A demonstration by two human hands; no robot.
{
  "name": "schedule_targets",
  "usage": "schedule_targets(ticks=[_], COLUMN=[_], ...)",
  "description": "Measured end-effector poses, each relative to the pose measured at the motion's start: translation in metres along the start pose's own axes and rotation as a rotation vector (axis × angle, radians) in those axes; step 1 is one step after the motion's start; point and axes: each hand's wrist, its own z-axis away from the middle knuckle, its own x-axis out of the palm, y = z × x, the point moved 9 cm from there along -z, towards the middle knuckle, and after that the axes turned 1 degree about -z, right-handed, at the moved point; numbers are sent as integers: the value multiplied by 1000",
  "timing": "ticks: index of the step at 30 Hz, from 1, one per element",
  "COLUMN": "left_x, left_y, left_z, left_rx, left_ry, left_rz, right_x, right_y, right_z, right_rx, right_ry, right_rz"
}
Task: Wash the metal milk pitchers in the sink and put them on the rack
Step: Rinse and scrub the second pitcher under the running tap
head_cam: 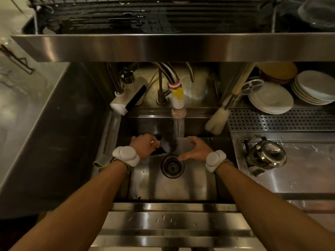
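Seen from above, 2 bare forearms reached into a steel sink, each wrist wearing a white band. Between the hands, under a running stream of water from the faucet, a metal milk pitcher lay blurred and tilted just above the drain. The left hand had its fingers curled closed at the pitcher's left side, seemingly around its handle. The right hand cupped the pitcher's right side, fingers spread and curved against it. A bottle brush leaned at the sink's back right corner. Stacked white plates sat on the right worktop. A dark wire rack stood on the shelf above.
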Motion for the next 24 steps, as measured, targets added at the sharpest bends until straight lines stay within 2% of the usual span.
schedule_targets(ticks=[6,12,19,24], left_x=[-20,-27,-38,-36], left_y=[20,31,47,47], left_z=[13,19,30,25], left_rx=[133,212,273,264], left_ry=[155,226,314,297], left_rz=[-299,-533,-683,-756], right_x=[0,-5,-8,-9], right_y=[0,-2,-3,-5], right_z=[6,11,15,15], right_rx=[14,-11,-7,-1], right_ry=[42,53,57,58], right_rz=[-13,-15,-6,-23])
